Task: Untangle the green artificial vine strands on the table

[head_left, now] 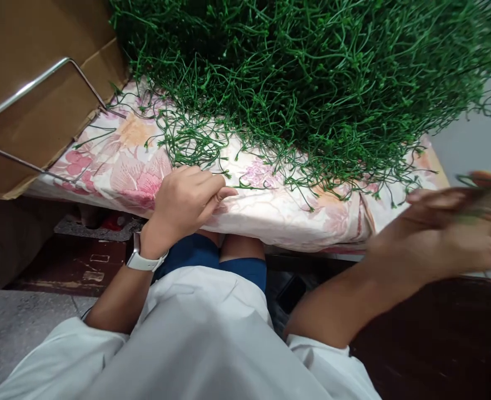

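A large heap of thin green plastic plant stems (312,83) covers the back of a flower-patterned cloth (245,214). My left hand (189,194), with a pale watch on its wrist, rests on the cloth near the front edge. Its fingers are curled under and its thumb points right; whatever they hold, if anything, is hidden. Just beyond its knuckles lies a small tangle of loose stems (193,141). Out past the right end of the cloth, my right hand (445,239) is smeared by motion. A blurred green streak shows at its fingers, which I cannot make out clearly.
To the left stands a cardboard sheet or box side (29,111), with a bent metal wire frame (41,83) in front of it. Below the cloth are my lap in blue shorts (245,272) and a dark phone-like object (291,293). Dark brown wood (437,333) lies at lower right.
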